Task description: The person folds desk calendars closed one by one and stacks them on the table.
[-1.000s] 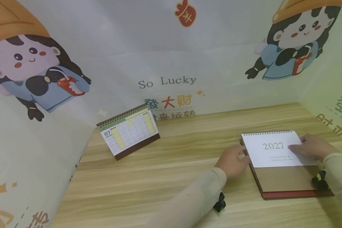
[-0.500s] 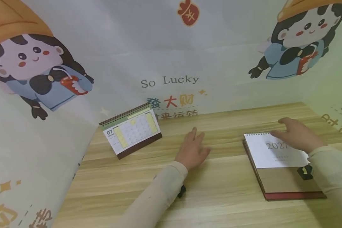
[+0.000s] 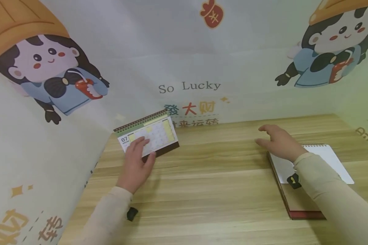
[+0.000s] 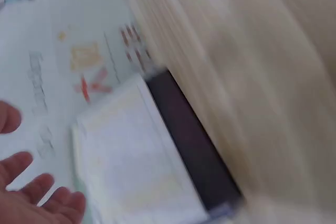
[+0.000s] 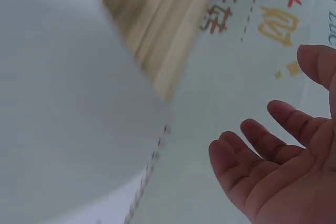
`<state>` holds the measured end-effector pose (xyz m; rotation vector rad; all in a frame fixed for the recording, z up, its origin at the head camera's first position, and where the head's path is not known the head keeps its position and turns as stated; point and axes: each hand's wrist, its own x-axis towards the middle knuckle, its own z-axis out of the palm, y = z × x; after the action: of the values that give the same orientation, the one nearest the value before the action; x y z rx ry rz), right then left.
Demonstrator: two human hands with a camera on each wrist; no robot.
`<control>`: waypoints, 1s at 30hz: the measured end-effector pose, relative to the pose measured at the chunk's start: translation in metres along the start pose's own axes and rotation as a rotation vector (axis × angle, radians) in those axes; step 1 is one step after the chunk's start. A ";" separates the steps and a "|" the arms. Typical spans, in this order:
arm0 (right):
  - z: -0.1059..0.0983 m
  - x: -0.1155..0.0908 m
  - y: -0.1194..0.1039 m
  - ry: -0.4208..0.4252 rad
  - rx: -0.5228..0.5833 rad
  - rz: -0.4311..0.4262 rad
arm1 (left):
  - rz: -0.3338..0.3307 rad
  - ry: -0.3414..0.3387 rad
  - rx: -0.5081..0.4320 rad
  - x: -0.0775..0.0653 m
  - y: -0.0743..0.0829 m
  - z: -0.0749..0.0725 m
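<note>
A desk calendar point(image 3: 159, 134) with a page marked 07, a green header and a dark base stands upright at the back left. My left hand point(image 3: 136, 170), fingers spread, overlaps its lower left part in the head view. In the left wrist view the calendar point(image 4: 136, 156) shows blurred beside the loose fingers point(image 4: 39, 187), with a gap between them. On the right lies a second spiral calendar point(image 3: 331, 160) with a white cover over a brown and red base. My right hand point(image 3: 279, 141) hovers over its upper left corner, fingers relaxed and holding nothing; the forearm hides much of the cover.
Both calendars are on a wood-grain table point(image 3: 214, 190). A printed backdrop point(image 3: 135, 61) with cartoon figures and lettering rises behind and along the sides. The calendar on the left stands close to the back wall.
My left hand has left the right calendar's edge and crossed left to the standing calendar. My right hand has lifted off the white cover and moved left. The head view has shifted slightly.
</note>
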<state>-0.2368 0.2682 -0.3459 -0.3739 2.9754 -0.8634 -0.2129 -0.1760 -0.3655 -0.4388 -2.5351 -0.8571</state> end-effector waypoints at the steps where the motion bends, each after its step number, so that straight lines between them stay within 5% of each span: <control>1: 0.004 0.005 -0.005 0.001 0.009 -0.012 | -0.027 0.039 -0.008 -0.002 -0.009 -0.006; 4: 0.017 0.020 -0.018 0.010 0.026 -0.052 | -0.171 0.117 -0.062 -0.004 -0.032 -0.022; 9: 0.043 0.049 -0.047 0.019 0.063 -0.132 | -0.478 0.116 -0.169 0.002 -0.053 -0.038; 14: 0.070 0.078 -0.082 0.002 0.097 -0.180 | -0.650 0.100 -0.269 0.015 -0.068 -0.040; 22: 0.113 0.115 -0.132 -0.043 0.102 -0.217 | -0.709 0.148 -0.349 0.032 -0.070 -0.019; 30: 0.130 0.134 -0.161 -0.011 0.239 -0.182 | -0.690 0.064 -0.301 0.036 -0.072 -0.016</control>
<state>-0.3203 0.0367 -0.3645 -0.6419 2.8145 -1.2135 -0.2693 -0.2346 -0.3723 0.4109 -2.5141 -1.4723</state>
